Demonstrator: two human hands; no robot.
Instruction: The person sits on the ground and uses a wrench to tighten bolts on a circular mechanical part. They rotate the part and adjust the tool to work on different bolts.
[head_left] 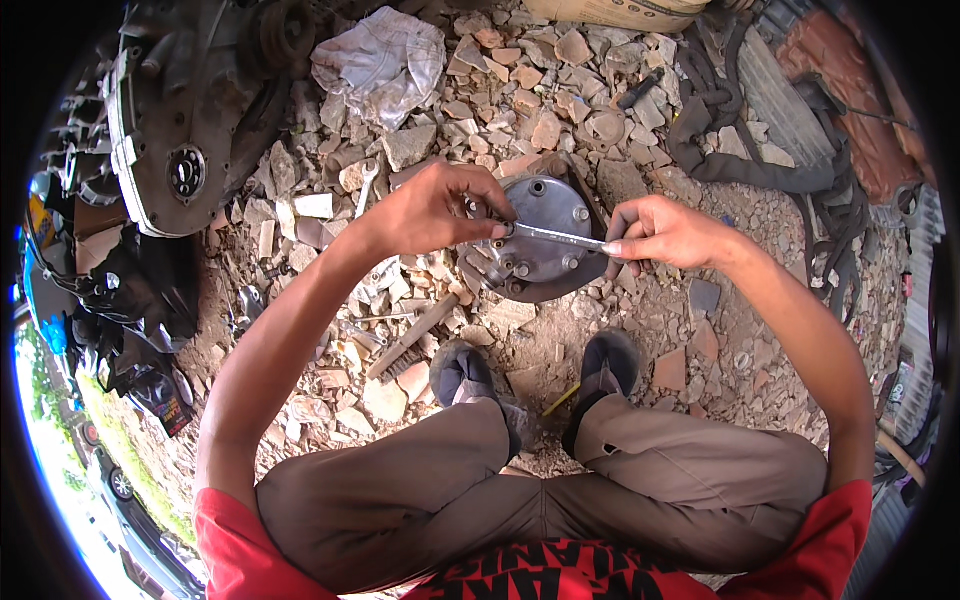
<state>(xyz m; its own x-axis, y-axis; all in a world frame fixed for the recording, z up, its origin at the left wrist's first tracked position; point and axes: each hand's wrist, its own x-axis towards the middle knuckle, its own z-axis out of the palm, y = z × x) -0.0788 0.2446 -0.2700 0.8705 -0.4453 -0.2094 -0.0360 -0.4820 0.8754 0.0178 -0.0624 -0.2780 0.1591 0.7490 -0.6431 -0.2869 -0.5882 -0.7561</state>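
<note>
A round metal cover with bolts around its face sits on a darker metal housing on the rubble in front of me. A silver wrench lies across the cover's face. My left hand has its fingers curled at the wrench's left end, over the cover's left side; whether they also touch a bolt there I cannot tell. My right hand grips the other end of the wrench at the cover's right edge, thumb on top.
A large engine casing lies at upper left above black bags. A crumpled white cloth, another wrench and a wooden stick lie among broken stones. Dark straps heap at upper right. My feet stand below the cover.
</note>
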